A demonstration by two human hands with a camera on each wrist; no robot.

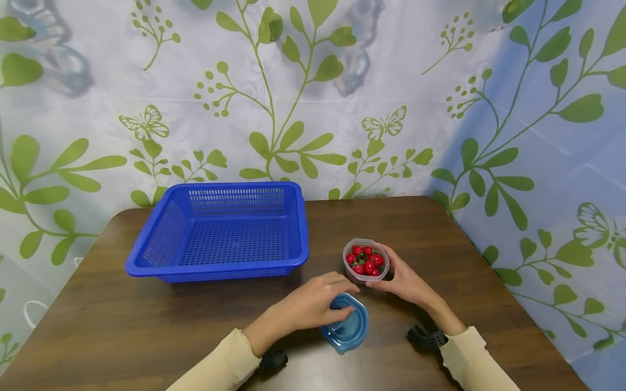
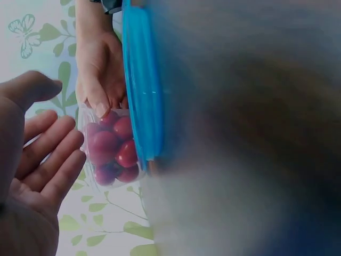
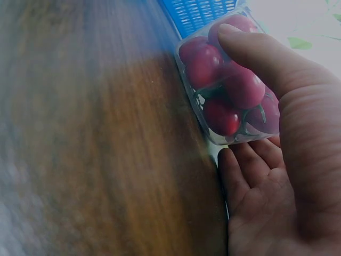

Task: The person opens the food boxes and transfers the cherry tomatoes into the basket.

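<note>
A small clear plastic container stands on the table, filled with cherry tomatoes that have green stems. My right hand grips its right side, with the thumb at the near edge. In the right wrist view the thumb lies against the container wall, and the other fingers sit at its far side. Left of the container, my left hand hovers over a blue plastic lid lying on the table. Its fingers are loosely bent and hold nothing; the left wrist view shows them apart from the lid.
A large blue plastic basket with slotted walls stands at the back left of the brown wooden table. Behind the table and at its right hangs a curtain with green leaves and butterflies.
</note>
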